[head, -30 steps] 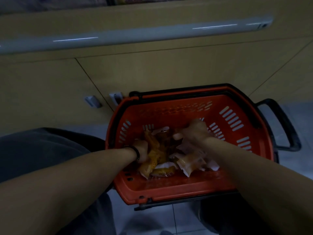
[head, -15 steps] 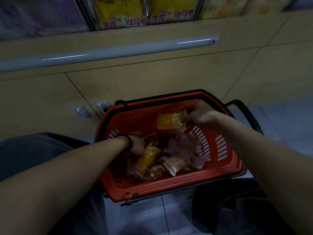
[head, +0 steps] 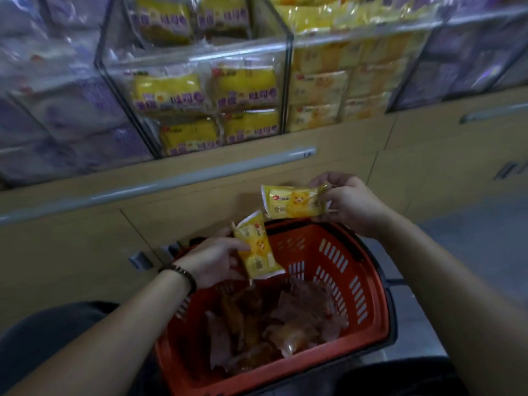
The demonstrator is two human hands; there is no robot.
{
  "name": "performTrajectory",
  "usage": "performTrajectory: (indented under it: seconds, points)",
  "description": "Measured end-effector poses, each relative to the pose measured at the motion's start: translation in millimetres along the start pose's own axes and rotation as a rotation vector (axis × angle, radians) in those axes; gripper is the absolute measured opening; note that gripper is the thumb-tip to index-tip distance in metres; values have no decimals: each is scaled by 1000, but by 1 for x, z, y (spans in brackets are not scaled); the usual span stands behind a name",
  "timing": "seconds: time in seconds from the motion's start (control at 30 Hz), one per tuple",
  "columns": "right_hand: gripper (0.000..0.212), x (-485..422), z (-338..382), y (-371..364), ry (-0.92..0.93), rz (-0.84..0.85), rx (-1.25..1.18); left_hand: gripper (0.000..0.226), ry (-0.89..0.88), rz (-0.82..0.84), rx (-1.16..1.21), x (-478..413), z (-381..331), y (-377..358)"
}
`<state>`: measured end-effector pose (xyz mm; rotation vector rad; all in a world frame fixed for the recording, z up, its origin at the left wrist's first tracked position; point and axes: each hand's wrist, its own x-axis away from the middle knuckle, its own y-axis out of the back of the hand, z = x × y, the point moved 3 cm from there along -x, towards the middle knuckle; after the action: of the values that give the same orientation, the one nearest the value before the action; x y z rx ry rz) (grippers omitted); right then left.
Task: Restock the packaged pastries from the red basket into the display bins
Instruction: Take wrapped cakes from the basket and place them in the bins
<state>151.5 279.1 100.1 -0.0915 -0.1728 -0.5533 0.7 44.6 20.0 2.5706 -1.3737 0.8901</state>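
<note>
Above the red basket, your left hand holds one yellow pastry pack, your right hand a second pack by its end; each grip is clamped, likely so both rise together to the display bins. More packs lie in the basket.

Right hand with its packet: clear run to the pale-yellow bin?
Likely yes: right hand, gripping a yellow packet, is clear of the red basket; nothing between it and the pale-yellow bin. It must go over the bin's clear front.
</note>
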Motion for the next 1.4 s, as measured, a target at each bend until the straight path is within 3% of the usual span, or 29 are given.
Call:
performTrajectory:
  seconds: [0.1,0.23,0.3,0.47,0.67,0.83,1.0,1.17,1.27,1.33,1.4]
  points:
    - [18,4,17,9,47,89,-194,41,-78,-77,139,9,-16,-10]
    - [57,2,38,16,164,106,-247,24,-267,-275,149,30,-52,-26]
    - [66,2,53,13,231,82,-315,31,-380,-280,150,48,-76,-37]
    - [61,13,92,7,354,75,-530,50,-591,-245,114,90,-140,-61]
    - [46,18,109,0,409,-37,-642,27,-654,-119,26,114,-213,-85]
    - [37,14,124,-5,469,-85,-734,28,-700,-56,-320,121,-259,-106]
    - [32,20,147,0,558,-137,-747,28,-782,-257,-823,132,-290,-117]
    - [35,25,173,-5,696,-235,-676,76,-660,-205,-1239,142,-325,-146]
    - [34,22,178,-13,720,-258,-635,104,-666,-275,-1438,136,-343,-159]
    - [33,20,180,-14,719,-291,-632,103,-675,-319,-1491,134,-354,-165]
    - [34,17,185,-11,731,-325,-605,89,-690,-329,-1517,131,-366,-170]
